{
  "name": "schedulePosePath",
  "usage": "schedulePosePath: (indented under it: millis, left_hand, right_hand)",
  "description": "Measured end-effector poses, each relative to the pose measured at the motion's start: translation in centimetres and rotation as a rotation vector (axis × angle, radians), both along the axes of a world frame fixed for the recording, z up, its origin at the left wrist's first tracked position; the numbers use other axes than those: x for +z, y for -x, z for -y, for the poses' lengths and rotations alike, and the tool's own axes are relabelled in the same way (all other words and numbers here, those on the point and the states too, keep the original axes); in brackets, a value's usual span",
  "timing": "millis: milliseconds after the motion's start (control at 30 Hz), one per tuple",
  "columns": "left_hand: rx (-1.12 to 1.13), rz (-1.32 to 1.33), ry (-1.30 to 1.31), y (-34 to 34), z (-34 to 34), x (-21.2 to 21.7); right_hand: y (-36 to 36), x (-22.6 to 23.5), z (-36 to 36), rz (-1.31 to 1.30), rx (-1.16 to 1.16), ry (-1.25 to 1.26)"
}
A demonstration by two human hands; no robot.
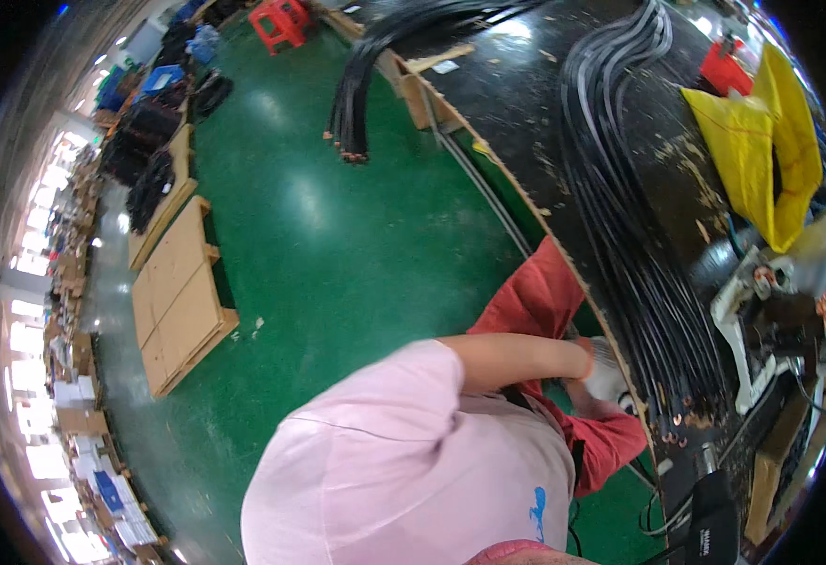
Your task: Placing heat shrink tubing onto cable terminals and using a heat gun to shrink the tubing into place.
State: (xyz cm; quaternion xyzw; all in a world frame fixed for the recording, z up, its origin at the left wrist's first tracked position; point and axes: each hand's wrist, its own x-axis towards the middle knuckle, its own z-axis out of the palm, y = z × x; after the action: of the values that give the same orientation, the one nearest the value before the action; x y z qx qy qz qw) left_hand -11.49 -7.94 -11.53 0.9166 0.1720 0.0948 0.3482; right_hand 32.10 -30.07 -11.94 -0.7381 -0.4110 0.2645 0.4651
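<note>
one gloved hand [606,377] by cable ends [681,419]

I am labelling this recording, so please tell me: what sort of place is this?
Probably a factory floor for cable work: bundles of black cables lie on a long dark workbench, the floor is painted green, and wooden pallets stand along the side.

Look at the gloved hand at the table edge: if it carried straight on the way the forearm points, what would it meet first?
Probably the black cable bundle lying on the dark worktable: the gloved hand points right, toward the bundle's copper-tipped ends. Depth is unclear, so it may pass just below them.
</note>
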Motion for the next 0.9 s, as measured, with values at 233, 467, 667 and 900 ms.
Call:
schedulePosePath:
  millis: [233, 467, 667, 900]
  left_hand:
    - [0.24, -0.413, 0.15, -0.4, -5.9, -6.8]
    - [-0.025, -0.622, 0.421, -4.2, 0.8, -20.2]
    - [-0.056, -0.837, 0.513, -3.7, 1.1, -20.5]
    - [0.215, -0.577, 0.537, -3.9, 1.2, -21.3]
  right_hand:
    - [15.7, 16.2, 8.2, -0.242, 0.017, -0.024]
    - [23.1, 27.0, 12.1, -0.097, -0.291, 0.064]
    - [22.1, 28.1, 12.3, -0.045, -0.351, 0.09]
    - [21.4, 28.9, 10.7, -0.035, -0.344, 0.11]
